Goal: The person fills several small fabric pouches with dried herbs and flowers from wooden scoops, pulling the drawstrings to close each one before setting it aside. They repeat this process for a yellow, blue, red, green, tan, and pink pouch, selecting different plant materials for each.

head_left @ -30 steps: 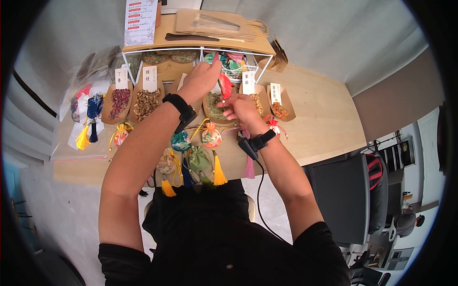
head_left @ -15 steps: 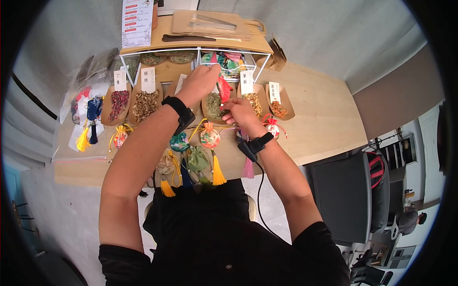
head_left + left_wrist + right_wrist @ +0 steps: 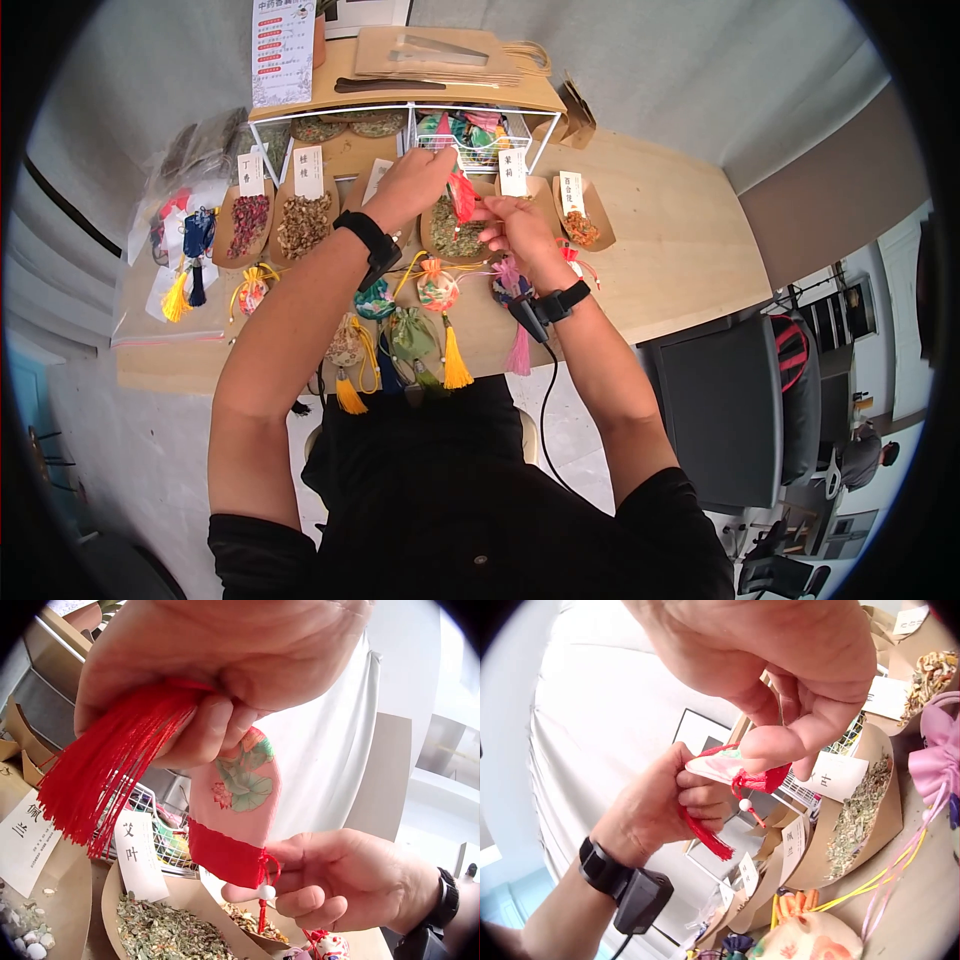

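A pink sachet (image 3: 234,799) with a lotus print and a wide red band hangs between both hands, band end down. My left hand (image 3: 415,185) grips its upper end, and a long red tassel (image 3: 124,761) spills out from the curled fingers. At the lower end my right hand (image 3: 520,232) pinches the red band (image 3: 769,780) between thumb and fingers. Beside those fingers a white bead (image 3: 265,892) dangles on a knotted red cord. Below the sachet stands a paper tray (image 3: 112,896) of dried green herbs with a label card (image 3: 139,851).
More paper trays of dried flowers and herbs line the table, such as the one with red buds (image 3: 250,218). Finished-looking pouches with tassels, including a green pouch (image 3: 411,335), lie in front. Behind is a wooden shelf (image 3: 330,95) with a wire basket (image 3: 475,150) beneath.
The sachet and left hand have come slightly lower in view. My right hand has shifted a little to the right, its free fingers spread more. Both hands keep hold of the sachet.
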Motion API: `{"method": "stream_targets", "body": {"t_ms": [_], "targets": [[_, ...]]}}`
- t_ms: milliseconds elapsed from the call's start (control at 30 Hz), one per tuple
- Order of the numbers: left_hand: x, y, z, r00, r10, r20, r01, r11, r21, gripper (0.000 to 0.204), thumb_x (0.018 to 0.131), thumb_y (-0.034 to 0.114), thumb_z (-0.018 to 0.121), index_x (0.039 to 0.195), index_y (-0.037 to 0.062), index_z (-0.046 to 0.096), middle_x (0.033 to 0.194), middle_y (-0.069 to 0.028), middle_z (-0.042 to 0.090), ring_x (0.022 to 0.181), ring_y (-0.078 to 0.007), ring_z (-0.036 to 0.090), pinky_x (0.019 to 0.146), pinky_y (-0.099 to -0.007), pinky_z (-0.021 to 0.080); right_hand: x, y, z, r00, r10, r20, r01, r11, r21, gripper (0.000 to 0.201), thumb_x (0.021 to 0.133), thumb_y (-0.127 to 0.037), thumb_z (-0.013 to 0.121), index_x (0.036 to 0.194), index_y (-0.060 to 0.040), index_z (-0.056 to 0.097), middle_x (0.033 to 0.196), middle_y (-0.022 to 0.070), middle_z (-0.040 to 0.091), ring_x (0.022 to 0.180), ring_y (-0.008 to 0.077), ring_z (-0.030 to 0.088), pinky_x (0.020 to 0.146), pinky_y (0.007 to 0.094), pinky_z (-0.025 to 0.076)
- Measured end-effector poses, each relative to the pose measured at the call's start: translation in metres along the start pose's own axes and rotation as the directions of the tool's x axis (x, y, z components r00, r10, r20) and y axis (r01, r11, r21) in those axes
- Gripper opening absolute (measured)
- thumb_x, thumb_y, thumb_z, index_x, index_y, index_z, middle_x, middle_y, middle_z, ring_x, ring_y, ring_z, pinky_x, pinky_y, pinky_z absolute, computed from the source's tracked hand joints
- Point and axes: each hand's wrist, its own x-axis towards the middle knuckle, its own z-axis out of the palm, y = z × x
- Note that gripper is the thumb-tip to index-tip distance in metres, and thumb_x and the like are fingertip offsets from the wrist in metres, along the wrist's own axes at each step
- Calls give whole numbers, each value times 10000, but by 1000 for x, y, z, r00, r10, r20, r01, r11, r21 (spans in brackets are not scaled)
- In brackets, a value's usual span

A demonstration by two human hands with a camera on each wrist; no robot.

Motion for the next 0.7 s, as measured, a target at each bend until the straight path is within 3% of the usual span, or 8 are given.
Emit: {"method": "stream_targets", "body": {"t_ms": [100,233,300,333,400,500,633,700], "targets": [[4,-6,10,1000,-6,-24,7,1000,24,603,972,505,431,959,-27,713,1008,-276,721,1003,-472,674,900,-514,505,-11,-12,6,998,34,-57,-34,999,8,287,1066,-235,591,1204,-5,693,1047,76,769,646,101,665,538,221,514],[0,-7,12,1000,18,3,-18,987,157,589,954,498,446,963,-15,736,997,-264,730,1003,-462,684,898,-508,509,-4,-3,1,995,-27,-96,8,983,-184,282,1056,-234,599,1213,-20,695,1029,58,766,644,103,662,544,235,496],[7,-30,24,997,74,-16,-70,982,173,589,959,500,478,973,-52,681,895,-271,688,875,-416,674,854,-483,511,8,16,-10,983,-101,-154,52,956,-290,279,1040,-239,617,1193,-23,708,1008,44,767,642,106,658,544,241,483],[6,-32,24,995,101,-29,-94,979,182,594,961,501,494,979,-71,654,845,-274,667,811,-392,669,833,-470,511,10,20,-12,967,-176,-184,95,919,-384,260,1007,-228,644,1119,-7,723,958,70,769,662,148,685,580,285,514],[7,-34,22,993,117,-25,-109,972,210,584,948,502,466,990,-23,717,979,-263,709,959,-432,675,880,-492,510,11,30,-18,912,-338,-232,162,818,-553,239,942,-207,697,973,24,752,857,123,773,702,232,738,652,373,574],[-6,-20,16,997,73,-21,-69,988,139,582,941,495,453,993,-6,743,1030,-258,731,1022,-454,679,900,-504,509,3,29,-18,877,-445,-182,132,585,-800,251,886,-251,724,938,-12,778,885,194,773,793,331,763,738,444,597],[-7,-13,16,994,67,-84,-57,993,107,593,981,484,472,951,-86,633,848,-291,661,868,-414,670,851,-461,502,-12,9,-3,936,-291,-199,-77,382,-921,303,862,-323,720,970,-52,801,946,232,763,896,395,751,817,493,597],[-9,-13,15,997,58,-50,-53,994,91,589,979,482,471,958,-85,631,859,-285,663,870,-404,669,851,-457,501,-15,2,4,946,-236,-220,-143,304,-942,324,863,-341,710,981,-55,804,959,231,767,935,396,752,844,490,599]]}}
